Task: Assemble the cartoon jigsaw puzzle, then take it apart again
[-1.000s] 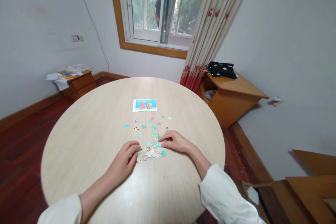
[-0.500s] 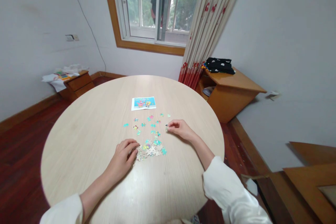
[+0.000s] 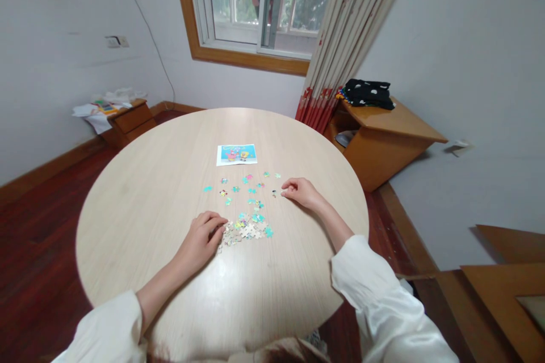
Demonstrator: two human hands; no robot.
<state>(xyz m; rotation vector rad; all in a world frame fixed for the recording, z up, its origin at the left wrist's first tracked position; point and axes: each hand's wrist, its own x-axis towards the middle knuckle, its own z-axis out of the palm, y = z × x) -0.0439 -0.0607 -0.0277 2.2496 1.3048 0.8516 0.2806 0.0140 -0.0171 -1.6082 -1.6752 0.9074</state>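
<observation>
A heap of small puzzle pieces (image 3: 250, 231), mostly pale backs with some turquoise and yellow ones, lies on the round table. My left hand (image 3: 204, 238) rests at the heap's left side, fingers curved and thumb apart, against the nearest pieces. Above the heap, several coloured pieces (image 3: 235, 189) are spread out singly. My right hand (image 3: 300, 191) is at their right edge, its fingertips pinched on a small pale piece (image 3: 283, 193). Just left of those fingertips a dark-marked piece (image 3: 274, 193) lies on the table. Behind the pieces is a picture card (image 3: 237, 155) with cartoon figures.
The round wooden table (image 3: 140, 181) fills the middle. Beyond it stand a cabinet (image 3: 387, 130) with black folded cloth (image 3: 368, 93) at the right, and a small drawer unit (image 3: 133, 121) with papers at the left. A curtain (image 3: 340, 39) hangs beside the window.
My right hand has shifted slightly right of the dark-marked piece, which now lies free of its fingers. My left hand stays beside the heap. The whole view has tilted a little downward.
</observation>
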